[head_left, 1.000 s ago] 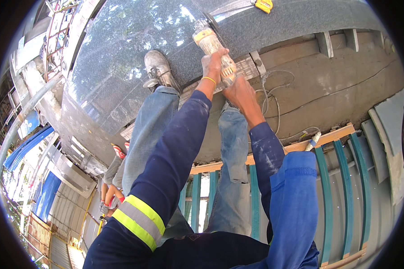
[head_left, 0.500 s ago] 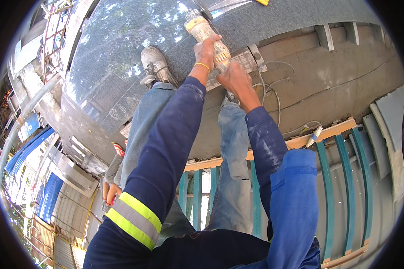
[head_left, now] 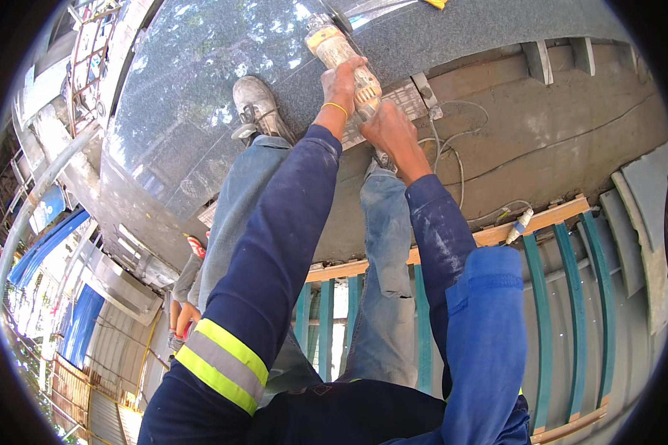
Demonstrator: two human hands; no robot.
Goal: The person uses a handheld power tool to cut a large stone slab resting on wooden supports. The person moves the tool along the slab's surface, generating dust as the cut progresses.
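Note:
Both of my hands grip a dusty angle grinder [head_left: 335, 50] with an orange-yellow band near its head. My left hand [head_left: 341, 87] is wrapped round the middle of its body, a yellow band on the wrist. Closed round the rear end is my right hand [head_left: 392, 132]. The grinder's head points away from me, its dark disc and guard [head_left: 339, 21] at the surface of a grey stone slab [head_left: 416, 48]. How far the disc touches the slab cannot be made out. My left shoe [head_left: 260, 107] stands on the slab's shiny part.
A pale power cord [head_left: 460, 163] loops over the brown concrete ledge [head_left: 542, 133] to a plug connector [head_left: 520, 225] by a wooden beam [head_left: 490, 236]. Teal bars [head_left: 545, 326] run below it. Another person's legs [head_left: 185, 297] show at left, near scaffolding. Stone brackets [head_left: 538, 61] line the slab's edge.

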